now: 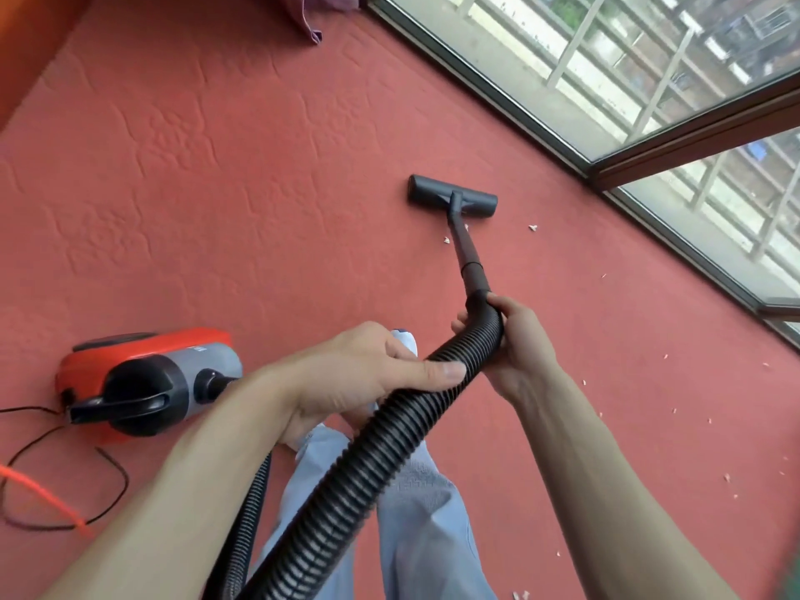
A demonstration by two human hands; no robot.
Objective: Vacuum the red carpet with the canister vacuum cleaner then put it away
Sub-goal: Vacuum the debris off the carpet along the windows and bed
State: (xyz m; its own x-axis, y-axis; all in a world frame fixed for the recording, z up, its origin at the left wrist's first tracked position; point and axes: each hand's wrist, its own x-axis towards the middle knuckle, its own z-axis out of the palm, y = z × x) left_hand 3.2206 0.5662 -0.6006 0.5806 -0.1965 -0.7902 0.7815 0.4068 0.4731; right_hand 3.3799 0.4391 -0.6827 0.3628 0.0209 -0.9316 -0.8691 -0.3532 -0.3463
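Observation:
The red carpet (216, 188) fills the floor. A red, grey and black canister vacuum (147, 381) sits on it at the lower left. Its black ribbed hose (368, 469) loops up through both hands. My left hand (368, 374) is closed around the hose. My right hand (515, 339) grips the hose where it meets the black wand (465, 249). The wand slopes forward to the dark floor head (452, 196), which lies flat on the carpet ahead. White crumbs (532, 227) lie beside the wand and scattered to the right.
A large window with a dark frame (498, 93) runs along the right, with a balcony railing outside. A black cord (65, 482) and an orange cord (39, 487) loop by the canister. A purple cloth (311, 15) hangs at the top. My pale trouser legs (415, 513) stand below.

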